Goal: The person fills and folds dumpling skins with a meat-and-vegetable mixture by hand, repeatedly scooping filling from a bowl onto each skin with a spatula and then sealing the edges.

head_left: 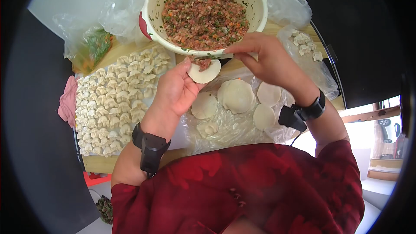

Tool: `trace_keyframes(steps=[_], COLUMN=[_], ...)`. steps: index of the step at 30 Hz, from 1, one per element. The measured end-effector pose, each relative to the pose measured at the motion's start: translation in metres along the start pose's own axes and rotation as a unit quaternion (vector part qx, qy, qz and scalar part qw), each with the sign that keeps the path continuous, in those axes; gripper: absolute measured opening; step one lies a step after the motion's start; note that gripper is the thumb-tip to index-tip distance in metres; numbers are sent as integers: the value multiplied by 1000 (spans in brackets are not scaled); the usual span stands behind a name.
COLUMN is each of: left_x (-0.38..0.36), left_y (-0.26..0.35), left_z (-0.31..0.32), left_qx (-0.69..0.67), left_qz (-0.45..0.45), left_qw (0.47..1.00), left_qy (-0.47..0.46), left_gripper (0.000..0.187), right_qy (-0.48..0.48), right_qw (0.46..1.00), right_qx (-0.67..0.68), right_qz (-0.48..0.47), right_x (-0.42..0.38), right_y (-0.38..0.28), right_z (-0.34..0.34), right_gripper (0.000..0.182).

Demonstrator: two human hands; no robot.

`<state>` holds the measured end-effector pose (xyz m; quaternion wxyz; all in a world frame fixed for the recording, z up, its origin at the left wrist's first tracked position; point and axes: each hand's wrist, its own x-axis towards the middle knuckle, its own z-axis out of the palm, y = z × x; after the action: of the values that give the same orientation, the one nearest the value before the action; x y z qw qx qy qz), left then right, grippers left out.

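Observation:
My left hand (177, 87) holds a round dough wrapper (205, 74) just below the near rim of a large cream bowl (147, 17). A small lump of meat filling (203, 63) lies on the wrapper's upper part. The bowl contains a reddish meat mixture (206, 17) with green and orange bits. My right hand (264, 58) is at the bowl's near right rim, its fingers closed around something thin that I cannot make out clearly. Below the hands, a stack of wrappers (236, 96) and loose wrappers (204, 105) lie on clear plastic (225, 130).
Rows of folded dumplings (115, 99) cover a white board at the left. Behind them is a plastic bag with greens (96, 43). More dumplings (305, 44) sit on plastic at the right. A pink cloth (68, 102) hangs at the left table edge.

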<state>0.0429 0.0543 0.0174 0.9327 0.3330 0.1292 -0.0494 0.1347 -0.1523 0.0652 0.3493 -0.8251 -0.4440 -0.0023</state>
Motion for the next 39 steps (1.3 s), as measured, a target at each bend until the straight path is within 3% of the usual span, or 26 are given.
trace_keyframes(steps=[1,8,15,18,20,23,24,27,28,29,39], left_x=[0,2,-7,-12,-14,-12,-11,-10,-10,-10,-9], left_y=[1,-1,3,5,5,4,3,3,2,2,3], left_z=[0,-7,-9,-3,1,1,0,1,0,0,-1], left_qx=[-9,-18,-6,16,38,42,37,27,24,20,7], left_qz=[0,-7,-14,-4,5,6,8,6,6,6,9], left_qw=[1000,1000,1000,1000,999,999,999,999,999,999,999], left_qy=[1,8,-8,13,33,25,26,36,41,47,30], left_gripper=[42,39,40,40,40,40,40,39,39,39,41], right_qy=[38,61,39,83,51,36,18,-10,-67,-66,-27], right_qw=[994,986,983,987,993,990,987,977,968,968,998], right_qx=[-55,-85,-81,-42,-83,-134,-160,-212,-237,-237,-51], right_qz=[-87,-130,-159,-129,-61,-33,1,-13,43,42,3], right_x=[-3,6,-1,4,16,41,49,70,72,71,42], right_y=[-2,-3,1,2,4,24,27,35,27,26,16], right_z=[2,-18,6,-5,-18,-15,-11,2,2,5,-10], right_gripper=[20,29,29,28,23,15,14,17,19,19,17])
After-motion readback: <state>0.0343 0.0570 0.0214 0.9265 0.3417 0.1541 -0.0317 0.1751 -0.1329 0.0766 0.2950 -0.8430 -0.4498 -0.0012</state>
